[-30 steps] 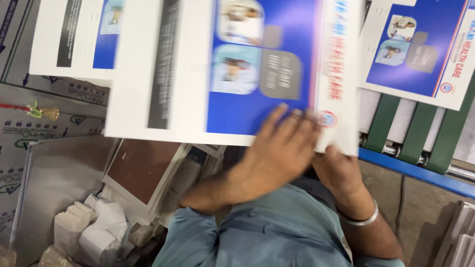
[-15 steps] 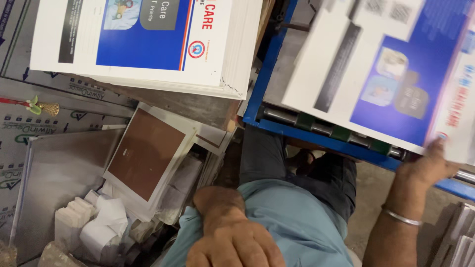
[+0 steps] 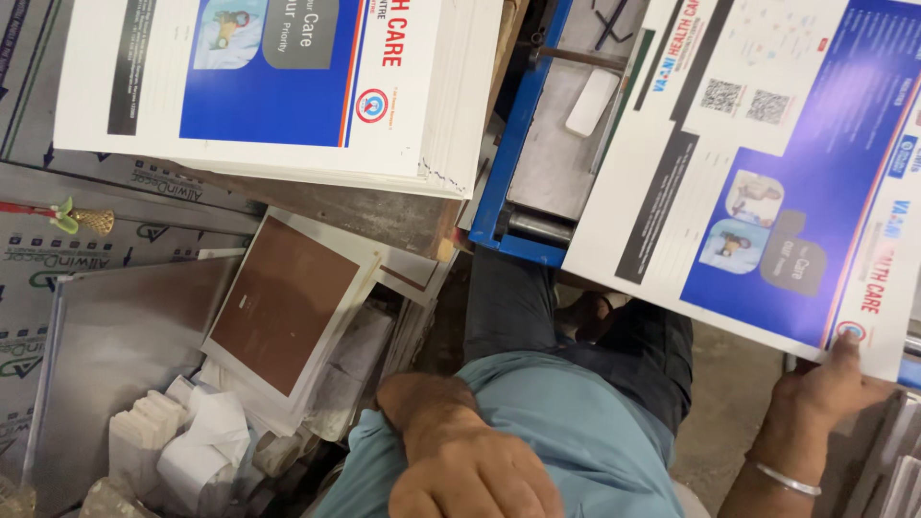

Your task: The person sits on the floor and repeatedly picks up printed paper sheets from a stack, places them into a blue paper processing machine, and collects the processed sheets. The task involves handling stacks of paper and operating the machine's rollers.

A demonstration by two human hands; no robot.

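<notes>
- The large white-and-blue printed sheet [image 3: 767,182], earlier over the stack, now lies angled across the blue metal machine bed [image 3: 518,144].
- Right hand [image 3: 830,388] pinches its lower corner.
- Left hand [image 3: 470,475], loosely curled and empty, has dropped to the lap.
- The tall stack of matching printed sheets [image 3: 288,86] sits apart, left.

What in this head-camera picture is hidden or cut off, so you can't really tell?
- Right hand: most of its fingers sit behind the printed sheet.
- Left hand: cut by the bottom edge, so any hold is unclear.
- Stack of sheets: top cropped by the frame.
- Blue machine: partly covered by the sheet.
</notes>
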